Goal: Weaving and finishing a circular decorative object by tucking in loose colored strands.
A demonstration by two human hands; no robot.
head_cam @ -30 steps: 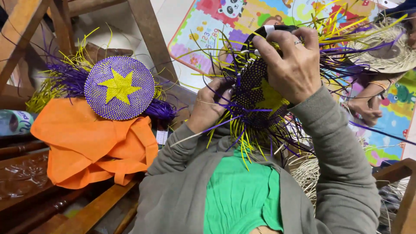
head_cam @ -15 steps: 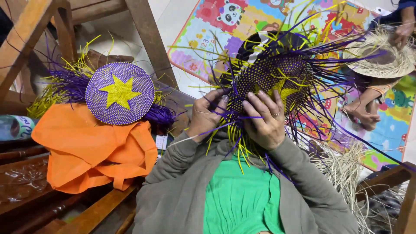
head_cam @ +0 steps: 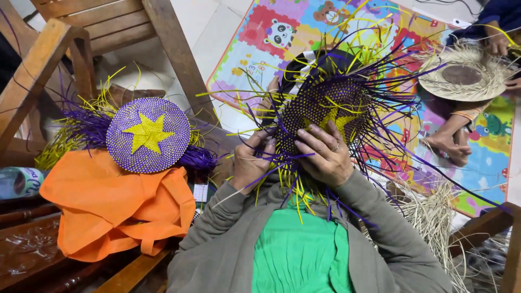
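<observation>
I hold a half-woven purple and yellow hat point(head_cam: 320, 106) up in front of me, loose purple and yellow strands sticking out all round it. My right hand point(head_cam: 324, 154) grips its near edge, fingers spread on the weave. My left hand point(head_cam: 252, 163) pinches strands at the hat's lower left edge. Both arms wear grey sleeves over a green top.
A finished purple woven disc with a yellow star point(head_cam: 147, 134) rests on an orange cloth bag point(head_cam: 116, 209) on a wooden bench at left. Wooden chair frames point(head_cam: 163, 38) stand behind. On a colourful play mat point(head_cam: 260, 49), another person works a natural straw hat point(head_cam: 461, 73). Loose straw point(head_cam: 434, 217) lies at right.
The hat has come down from above my head toward my lap and tilted. My right hand has shifted from its top to its lower edge; the left hand stays on the strands.
</observation>
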